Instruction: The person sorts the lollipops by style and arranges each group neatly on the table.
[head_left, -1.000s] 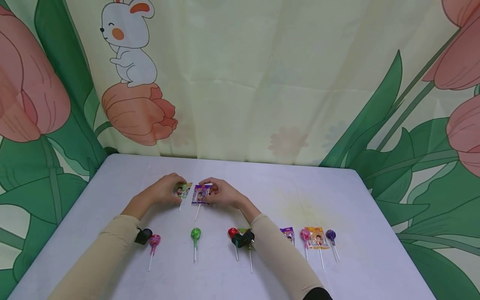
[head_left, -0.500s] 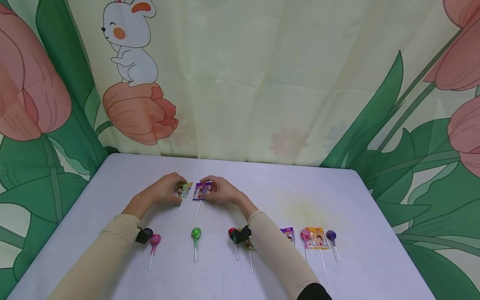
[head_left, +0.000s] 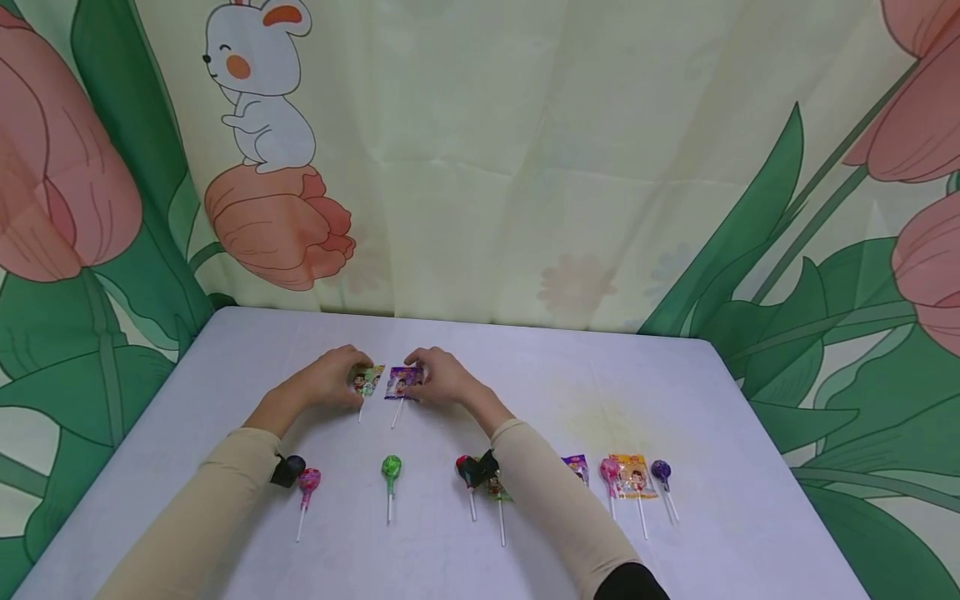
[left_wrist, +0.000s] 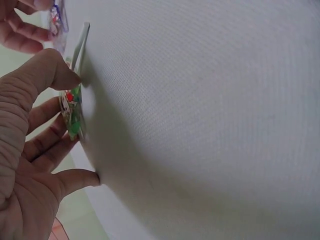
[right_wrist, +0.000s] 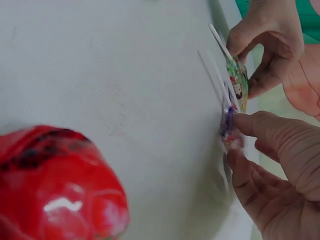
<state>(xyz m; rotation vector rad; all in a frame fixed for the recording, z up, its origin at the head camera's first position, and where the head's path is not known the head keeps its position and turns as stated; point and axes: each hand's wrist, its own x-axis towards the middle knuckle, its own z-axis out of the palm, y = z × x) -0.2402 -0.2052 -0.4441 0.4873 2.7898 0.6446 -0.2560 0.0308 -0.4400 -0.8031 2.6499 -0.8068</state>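
Left hand [head_left: 328, 379]: unmoved; I see it pinching the green-wrapped lollipop [head_left: 368, 381].
Purple-wrapped lollipop [head_left: 401, 382]: just beside, shifted slightly toward the table [head_left: 540, 367]'s far edge; I judge the pair more level.
Right hand [head_left: 444, 379]: thumb and finger gripping its right edge.

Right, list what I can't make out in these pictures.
Green packet in the left hand: head view, print too small, one side behind the hand.
Purple packet in the right hand: right wrist view, print blurred, partly behind the hand.
Purple wrapper by the right sleeve: head view, left part behind that sleeve.
Red candy: right wrist view, cut off by the left and bottom edges.
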